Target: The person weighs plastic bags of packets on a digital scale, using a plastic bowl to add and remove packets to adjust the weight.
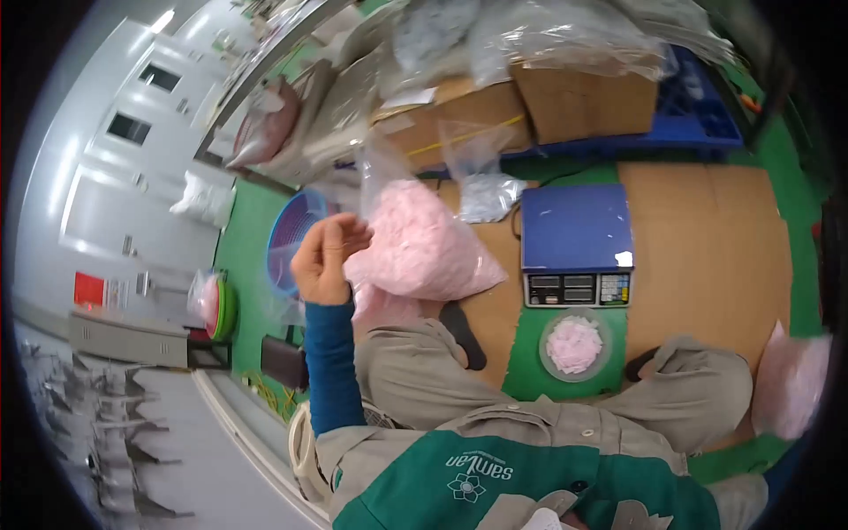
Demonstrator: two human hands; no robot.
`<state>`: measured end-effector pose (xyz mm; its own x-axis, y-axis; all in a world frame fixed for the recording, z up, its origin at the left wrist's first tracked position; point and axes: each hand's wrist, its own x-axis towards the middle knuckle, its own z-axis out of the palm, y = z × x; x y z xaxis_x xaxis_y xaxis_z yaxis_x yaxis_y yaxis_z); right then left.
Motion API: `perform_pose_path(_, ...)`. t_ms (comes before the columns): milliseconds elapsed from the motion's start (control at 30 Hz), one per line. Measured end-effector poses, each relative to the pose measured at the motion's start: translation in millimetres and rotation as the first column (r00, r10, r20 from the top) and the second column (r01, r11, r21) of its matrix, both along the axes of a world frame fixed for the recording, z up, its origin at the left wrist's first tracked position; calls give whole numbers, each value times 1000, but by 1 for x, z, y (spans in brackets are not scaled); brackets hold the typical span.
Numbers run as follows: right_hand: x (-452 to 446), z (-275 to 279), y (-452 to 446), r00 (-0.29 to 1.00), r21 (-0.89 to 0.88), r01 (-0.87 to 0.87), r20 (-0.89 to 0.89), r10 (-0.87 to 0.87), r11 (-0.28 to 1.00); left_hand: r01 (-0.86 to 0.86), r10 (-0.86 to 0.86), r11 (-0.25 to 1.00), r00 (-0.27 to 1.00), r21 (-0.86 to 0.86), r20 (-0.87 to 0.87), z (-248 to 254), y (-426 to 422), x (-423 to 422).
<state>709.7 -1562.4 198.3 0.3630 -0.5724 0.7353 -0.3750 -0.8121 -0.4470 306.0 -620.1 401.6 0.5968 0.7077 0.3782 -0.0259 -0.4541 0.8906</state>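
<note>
My left hand [325,258] is raised at the left side of a clear plastic bag [420,238] full of pale pink pieces. Its fingers are curled in, close to the bag's edge; I cannot make out what they hold, if anything. More pink material in plastic [384,305] lies beneath that bag. My right hand is not in view; only a bit of blue sleeve [784,473] shows at the lower right. Near that sleeve is another clear bag with pink contents [789,389]. A round bowl [603,362] with pale pink pieces sits on the floor between my legs.
A blue-topped digital scale [578,228] stands in front of me beside flat cardboard [707,256]. A small clear bag [488,193] lies to its left. Behind are cardboard boxes [583,102] on a blue pallet [689,134]. A blue basket [287,231] is left of the pink bag.
</note>
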Motion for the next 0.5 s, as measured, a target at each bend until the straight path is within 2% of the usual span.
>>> perform_pose_path(67, 5, 31, 46, 988, -39, -112, 104, 115, 993, -174, 178, 976, 984, 133, -18, 5, 15, -52)
perform_pose_path(100, 8, 42, 68, 972, -80, -171, 148, 181, 982, -174, 192, 976, 972, 131, -135, -3, 31, -73)
perform_pose_path(167, 15, 76, 131, 909, -166, -321, 222, 353, 932, -170, 260, 962, 804, 212, -535, -14, 45, -112)
perform_pose_path(200, 20, 88, 174, 852, -214, -422, 238, 467, 881, 2, 312, 928, 546, 373, -777, -18, 52, -124)
perform_pose_path(233, 26, 99, 218, 772, -259, -538, 230, 592, 802, 253, 275, 871, 458, 421, -845, -46, 70, -143)
perform_pose_path(267, 31, 105, 267, 664, -282, -666, 196, 722, 690, 367, 107, 904, 301, 219, -948, -55, 73, -144)
perform_pose_path(300, 35, 106, 324, 510, -260, -810, 132, 850, 526, 390, -66, 919, 302, 60, -951, -67, 73, -140)
perform_pose_path(333, 44, 101, 385, 324, -161, -931, 50, 945, 328, 416, -238, 904, 298, -99, -924, -82, 75, -136)
perform_pose_path(367, 61, 81, 436, 125, 220, -967, -36, 992, 130, 382, -267, 911, 265, -153, -927, -103, 85, -135)
perform_pose_path(400, 8, 104, 526, -76, 203, -979, -199, 977, -35, 343, -298, 916, 234, -208, -926, -127, 101, -136)
perform_pose_path(433, -46, 127, 616, -285, 229, -949, -335, 898, -216, 425, 39, 900, 139, 96, -989, -152, 116, -137)
perform_pose_path(467, -76, 111, 675, -513, 432, -801, -138, 847, -415, 521, 386, 771, 74, 366, -919, -174, 133, -137)
perform_pose_path(500, -130, 132, 725, -612, 627, -667, -154, 776, -402, 398, 303, 835, 244, 380, -921, -182, 161, -139)
